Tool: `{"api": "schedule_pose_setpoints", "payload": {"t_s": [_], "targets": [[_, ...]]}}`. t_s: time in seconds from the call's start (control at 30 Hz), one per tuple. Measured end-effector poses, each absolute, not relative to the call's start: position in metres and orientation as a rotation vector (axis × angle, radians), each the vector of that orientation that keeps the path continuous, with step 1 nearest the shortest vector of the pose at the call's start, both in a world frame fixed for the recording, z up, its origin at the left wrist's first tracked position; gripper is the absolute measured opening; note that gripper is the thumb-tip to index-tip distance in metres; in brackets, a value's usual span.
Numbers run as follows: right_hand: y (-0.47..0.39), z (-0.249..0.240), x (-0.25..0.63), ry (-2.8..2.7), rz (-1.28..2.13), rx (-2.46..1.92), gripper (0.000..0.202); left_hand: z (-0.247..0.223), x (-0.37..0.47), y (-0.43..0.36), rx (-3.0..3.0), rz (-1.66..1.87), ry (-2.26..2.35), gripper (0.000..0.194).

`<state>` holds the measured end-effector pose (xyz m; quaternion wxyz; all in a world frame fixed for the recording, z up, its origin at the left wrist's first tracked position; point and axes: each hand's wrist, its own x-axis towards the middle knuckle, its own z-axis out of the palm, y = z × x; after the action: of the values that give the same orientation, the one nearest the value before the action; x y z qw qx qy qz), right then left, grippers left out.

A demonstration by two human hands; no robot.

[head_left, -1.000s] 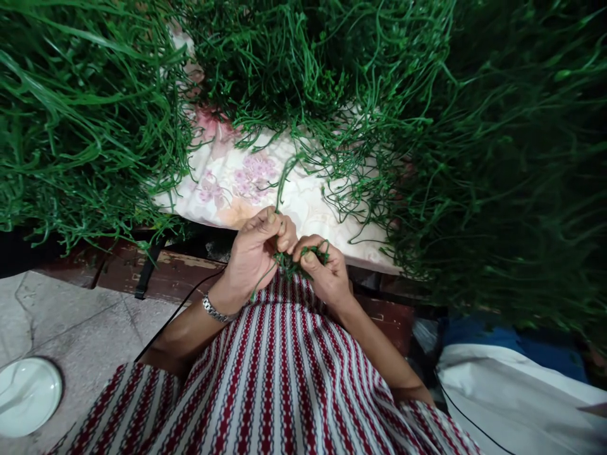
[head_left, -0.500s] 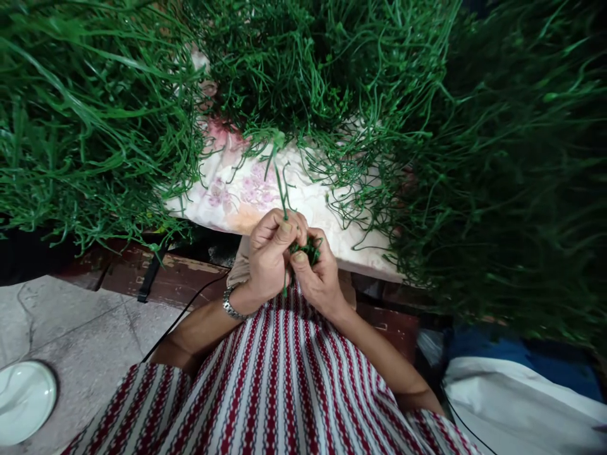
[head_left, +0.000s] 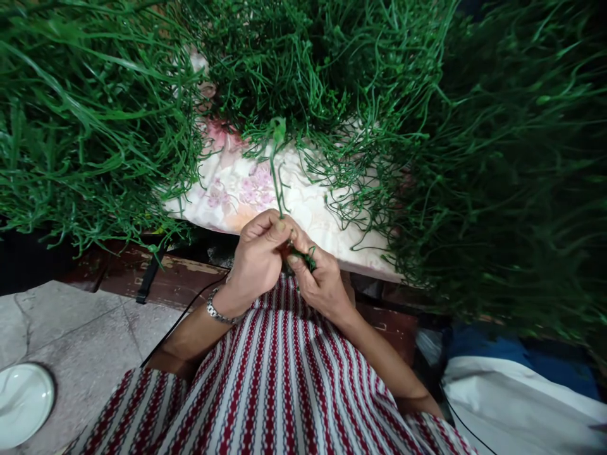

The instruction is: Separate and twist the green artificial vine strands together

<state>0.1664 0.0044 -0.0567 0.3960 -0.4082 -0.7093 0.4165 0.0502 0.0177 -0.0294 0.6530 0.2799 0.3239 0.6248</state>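
Observation:
My left hand point(head_left: 258, 260), a metal watch on its wrist, is closed in a pinch on a thin green plastic-looking stem point(head_left: 275, 172). The stem stands up from the fingertips, with a broader green piece at its top. Close against it, my right hand point(head_left: 323, 281) has its thumb and fingers closed around a small dark green bunch of stems point(head_left: 309, 258). Fingers hide most of that bunch, and I cannot see how the two pieces join. Both hands are above my lap, at the near edge of a pale flowered cloth point(head_left: 303, 202).
Heaps of green stems lie at left point(head_left: 95, 126), centre point(head_left: 308, 69) and right point(head_left: 497, 189). A brown wooden edge point(head_left: 190, 275) runs below the cloth. On the tiled floor stands a white round dish point(head_left: 26, 404). A white bag point(head_left: 516, 404) is at lower right.
My left hand has shifted slightly left, and its wrist has swung outward. The stem tilts a little more to the left. Less of the bunch shows in my right hand.

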Motion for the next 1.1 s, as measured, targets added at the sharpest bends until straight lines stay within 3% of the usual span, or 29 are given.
{"api": "schedule_pose_setpoints", "payload": {"t_s": [0.13, 0.3, 0.6, 0.83, 0.97, 1.1], "targets": [[0.006, -0.057, 0.174, -1.899, 1.031, -0.795, 0.018, -0.022, 0.043, 0.022, 0.353, 1.223, 0.691, 0.037], [0.005, -0.062, 0.182, -2.071, 1.196, -0.457, 0.022, -0.013, 0.031, 0.026, 0.279, 1.224, 0.638, 0.03], [0.014, -0.061, 0.195, -2.27, 1.186, -0.848, 0.014, -0.004, 0.024, 0.026, 0.881, 1.401, 0.74, 0.026], [0.015, -0.057, 0.179, -2.465, 1.079, -0.869, 0.017, 0.059, -0.031, 0.067, 0.767, 1.981, 0.735, 0.022], [0.018, -0.06, 0.176, -2.455, 1.025, -0.787, 0.018, 0.055, -0.04, 0.073, 0.53, 1.893, 0.588, 0.036], [0.018, -0.063, 0.179, -2.396, 0.993, -0.711, 0.017, 0.023, -0.015, 0.066, 0.394, 1.769, 0.517, 0.025]]}}
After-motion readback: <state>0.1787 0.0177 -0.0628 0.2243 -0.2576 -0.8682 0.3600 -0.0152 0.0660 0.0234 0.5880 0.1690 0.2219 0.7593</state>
